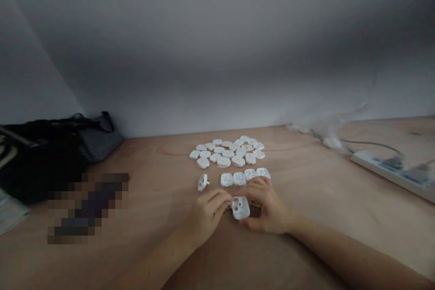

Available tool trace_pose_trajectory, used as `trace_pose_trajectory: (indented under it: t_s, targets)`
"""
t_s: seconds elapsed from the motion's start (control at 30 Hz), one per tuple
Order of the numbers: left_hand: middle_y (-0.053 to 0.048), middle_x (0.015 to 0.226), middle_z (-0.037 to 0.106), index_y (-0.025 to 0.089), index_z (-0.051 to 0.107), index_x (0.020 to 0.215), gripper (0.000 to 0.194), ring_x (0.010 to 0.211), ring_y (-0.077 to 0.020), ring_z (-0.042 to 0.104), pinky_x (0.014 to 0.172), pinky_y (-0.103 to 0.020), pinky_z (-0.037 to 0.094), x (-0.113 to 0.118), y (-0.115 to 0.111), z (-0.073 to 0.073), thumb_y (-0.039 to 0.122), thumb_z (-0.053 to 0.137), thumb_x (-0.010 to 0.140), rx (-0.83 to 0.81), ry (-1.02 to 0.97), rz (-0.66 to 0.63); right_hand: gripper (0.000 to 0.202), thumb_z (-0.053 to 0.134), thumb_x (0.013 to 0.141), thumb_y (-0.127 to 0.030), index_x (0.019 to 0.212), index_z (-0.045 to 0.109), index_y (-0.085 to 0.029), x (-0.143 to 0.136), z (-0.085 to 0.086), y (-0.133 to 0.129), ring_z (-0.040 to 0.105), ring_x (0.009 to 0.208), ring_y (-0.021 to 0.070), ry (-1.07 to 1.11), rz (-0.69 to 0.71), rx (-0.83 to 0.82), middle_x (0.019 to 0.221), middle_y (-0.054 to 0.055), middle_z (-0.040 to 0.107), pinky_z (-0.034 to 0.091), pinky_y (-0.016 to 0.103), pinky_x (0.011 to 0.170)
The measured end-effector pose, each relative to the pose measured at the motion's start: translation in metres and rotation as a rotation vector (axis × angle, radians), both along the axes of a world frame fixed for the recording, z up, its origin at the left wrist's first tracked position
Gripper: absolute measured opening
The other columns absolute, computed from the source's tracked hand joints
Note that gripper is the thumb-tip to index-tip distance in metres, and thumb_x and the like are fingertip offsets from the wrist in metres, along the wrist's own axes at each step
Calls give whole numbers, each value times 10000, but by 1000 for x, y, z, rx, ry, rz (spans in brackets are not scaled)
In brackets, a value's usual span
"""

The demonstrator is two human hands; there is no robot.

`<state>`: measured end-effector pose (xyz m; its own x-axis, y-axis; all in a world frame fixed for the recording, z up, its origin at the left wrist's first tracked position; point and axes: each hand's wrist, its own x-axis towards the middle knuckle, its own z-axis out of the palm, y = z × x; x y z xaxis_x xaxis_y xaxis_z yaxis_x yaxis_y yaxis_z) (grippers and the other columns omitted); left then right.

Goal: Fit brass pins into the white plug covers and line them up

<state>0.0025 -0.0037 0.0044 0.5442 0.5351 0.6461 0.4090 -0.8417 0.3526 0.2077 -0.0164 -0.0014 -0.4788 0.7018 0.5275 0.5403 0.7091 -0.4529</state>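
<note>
Low over the table's near middle, my right hand (268, 206) is closed around a white plug adapter shell (241, 208), whose hollow side with small dark openings faces me. My left hand (210, 213) is pinched against the shell's left edge. A tiny dark piece shows by its fingertips, too small to name. Just beyond my hands, several white adapter shells form a row, including one at the left (226, 180) and one at the right (263, 173). Left of that row, another adapter (203, 182) stands on its edge with a brass-coloured pin sticking out.
A loose pile of several white adapter pieces (224, 162) lies farther back on the wooden table (159, 158). A power strip (390, 172) with plugged-in cords and a clear plastic bag (333, 138) are at right. Black bags (44, 158) and a blurred dark object (91, 206) sit left.
</note>
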Motion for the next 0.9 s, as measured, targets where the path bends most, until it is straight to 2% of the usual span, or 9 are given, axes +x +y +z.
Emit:
trace_pose_trajectory:
  t_s: [0.2, 0.33, 0.47, 0.67, 0.77, 0.83, 0.9]
  targets:
    - [-47, 813, 645, 163, 628, 868, 209, 735, -139, 618, 677, -232, 508, 2, -2, 2, 208, 430, 921, 9, 82, 3, 456, 693, 600, -368, 1027, 601, -237, -1, -1, 1, 528, 926, 238, -6, 23, 2, 953, 37, 639, 307, 391, 851]
    - [-31, 801, 667, 179, 623, 889, 125, 736, -141, 633, 681, -233, 510, 3, -2, 0, 223, 507, 891, 27, 10, 17, 480, 704, 595, -337, 1053, 591, -245, -1, -1, 1, 535, 905, 232, 14, 21, 4, 935, 28, 642, 312, 391, 850]
    - [-22, 734, 655, 173, 625, 812, 94, 691, -136, 622, 657, -230, 504, 5, -2, -1, 226, 565, 861, 12, -68, 54, 523, 736, 575, -339, 1060, 571, -233, -2, -3, -1, 538, 902, 238, 63, -23, -5, 944, 41, 630, 332, 403, 851]
    - [-52, 786, 620, 174, 681, 842, 180, 739, -153, 597, 684, -267, 504, 3, -3, 0, 284, 543, 875, 73, -24, 33, 715, 768, 574, -357, 1192, 431, -229, -4, -10, -3, 539, 959, 260, 145, -53, -23, 1003, 67, 609, 365, 433, 867]
    - [-83, 918, 616, 189, 657, 1025, 267, 857, -189, 586, 778, -324, 499, -1, -2, 0, 366, 525, 875, 126, 24, 19, 763, 764, 602, -384, 1245, 379, -241, -2, -14, -2, 531, 1006, 271, 142, -33, -15, 1051, 77, 609, 360, 460, 897]
    - [-104, 999, 608, 181, 590, 1151, 443, 924, -220, 568, 827, -364, 484, -5, -1, 1, 474, 561, 820, 128, 59, 16, 790, 774, 590, -407, 1256, 382, -243, 0, -16, 0, 530, 1016, 278, 142, -44, -8, 1085, 86, 603, 365, 468, 902]
    - [-108, 1027, 613, 179, 567, 1180, 607, 946, -248, 549, 842, -397, 466, -7, 0, 1, 579, 608, 726, 112, 117, 18, 850, 803, 534, -437, 1256, 398, -242, 2, -18, 2, 522, 1033, 297, 142, -75, -16, 1099, 94, 605, 367, 478, 904]
